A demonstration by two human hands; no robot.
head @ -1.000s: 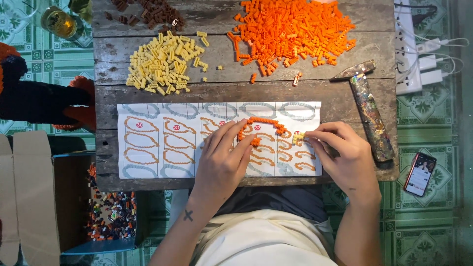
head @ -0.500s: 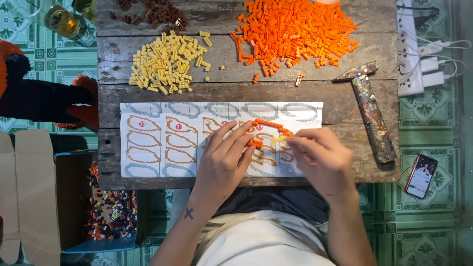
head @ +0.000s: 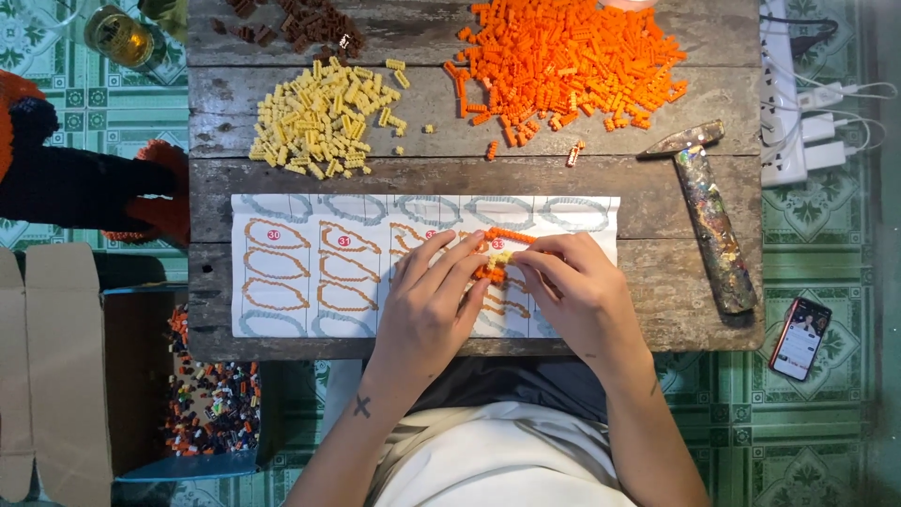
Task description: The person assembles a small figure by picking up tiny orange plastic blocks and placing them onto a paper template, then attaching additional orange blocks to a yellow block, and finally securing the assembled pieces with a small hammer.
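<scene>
You are mid-assembly: your left hand [head: 427, 305] lies flat, fingers spread, steadying the orange brick outline [head: 497, 253] on the printed template sheet [head: 291, 272]. Your right hand [head: 572, 291] pinches a small pale yellow brick [head: 504, 256] against that outline, fingertips closed on it. Judged from this, the next move calls for pressing it squarely into place. Spare orange bricks [head: 563, 61] and yellow bricks [head: 324, 117] lie beyond the sheet; the hammer [head: 709, 216] rests apart.
</scene>
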